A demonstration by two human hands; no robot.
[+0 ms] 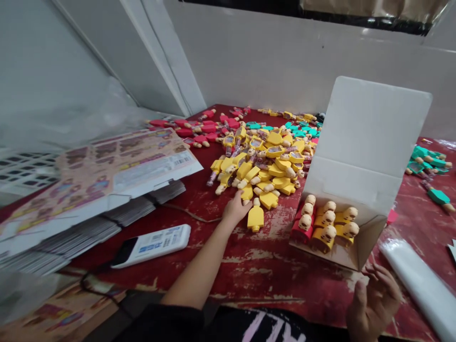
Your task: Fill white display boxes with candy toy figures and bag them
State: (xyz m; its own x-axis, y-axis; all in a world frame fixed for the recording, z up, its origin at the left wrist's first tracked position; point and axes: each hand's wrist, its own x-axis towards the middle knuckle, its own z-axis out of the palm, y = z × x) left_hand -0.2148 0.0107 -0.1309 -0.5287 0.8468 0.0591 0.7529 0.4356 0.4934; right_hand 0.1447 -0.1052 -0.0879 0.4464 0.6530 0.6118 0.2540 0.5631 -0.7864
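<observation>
Scuffed red paint covers the worktop (pixel 263 270). At 3 o'clock my right hand (pixel 377 299) is loosely open, nothing in its grip, near the carton (pixel 372 235); knocking that corner could topple the upright figures (pixel 328 218) inside. At 12, a lone yellow figure (pixel 255 216) lies beside my left hand (pixel 235 209), which meets the yellow pile (pixel 274 166). I can't tell if that grip is closed; tugging low down might start a slide.

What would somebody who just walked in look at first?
Probably the big heap of yellow toys in the middle of the red table. Next, perhaps, the open white box on the right, with red and yellow toys standing in rows inside.
</observation>
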